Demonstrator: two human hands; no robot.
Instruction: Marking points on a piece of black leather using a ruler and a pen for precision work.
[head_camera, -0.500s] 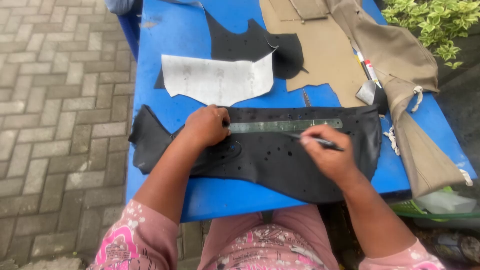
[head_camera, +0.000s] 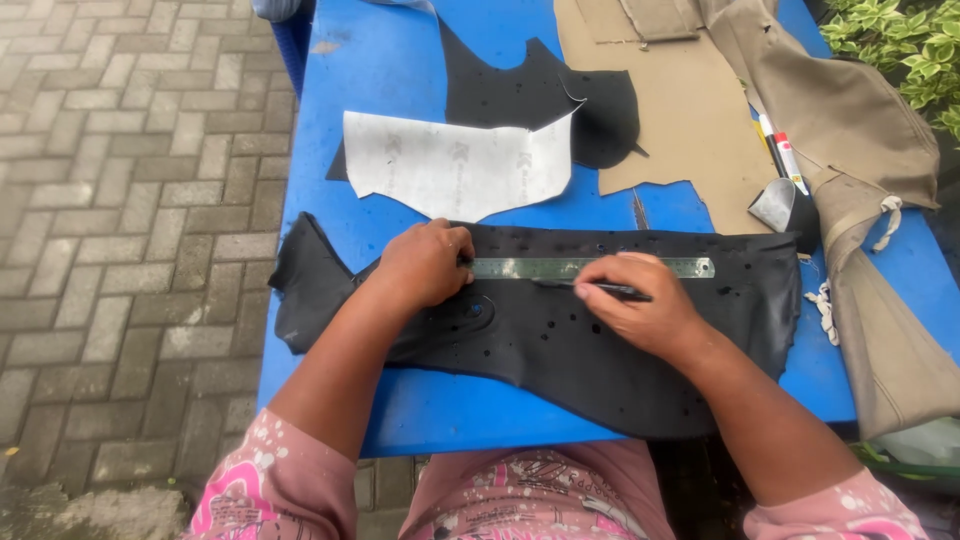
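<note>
Fingers of your left hand curl downward and press on the left end of the metal ruler, pinning it flat. Your right hand is closed narrowly around a dark pen, whose shaft lies almost parallel to the ruler, just below its lower edge; where the tip meets the material is hidden by your fingers.

Head view: the ruler's long axis runs left to right across the table, one end under your left hand, the other pointing toward the tan fabric at the right. It is a thin, grey-green strip with fine graduations. It lies on a black sheet of leather-like material, irregular in outline and dotted with small holes, spread over the near half of the blue table. Beyond it lie a white paper pattern, a second black piece and a tan cut piece. Marker pens rest near the tan fabric.
</note>
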